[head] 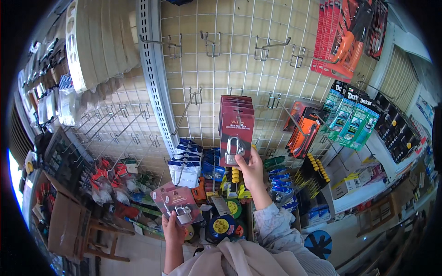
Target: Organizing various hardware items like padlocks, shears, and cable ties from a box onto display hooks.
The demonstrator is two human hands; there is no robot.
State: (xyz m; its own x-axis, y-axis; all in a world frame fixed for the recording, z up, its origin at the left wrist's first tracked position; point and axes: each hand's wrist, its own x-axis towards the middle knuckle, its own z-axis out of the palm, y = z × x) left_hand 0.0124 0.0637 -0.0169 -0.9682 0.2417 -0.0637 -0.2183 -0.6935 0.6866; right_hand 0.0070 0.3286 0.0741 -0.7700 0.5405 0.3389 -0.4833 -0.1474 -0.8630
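My right hand (251,169) grips the lower right edge of a red carded padlock pack (237,124), the front one of several hanging in a row on a wire-grid hook. A long-shackle padlock shows through its clear cover. Lower and to the left, my left hand (173,231) holds padlock packs (182,203), at least two, fanned so that one overlaps another. The front one carries a padlock with a shorter shackle. My left thumb lies over the pack's bottom edge.
Bare metal hooks (272,44) jut from the white wire grid (232,69). Orange-handled riveter packs (345,45), sealant packs (359,117) and orange cutter packs (305,127) hang at the right. White-and-blue packets (185,169) hang left of the padlocks. Cable reels (221,226) sit below; a wooden stool (107,238) stands lower left.
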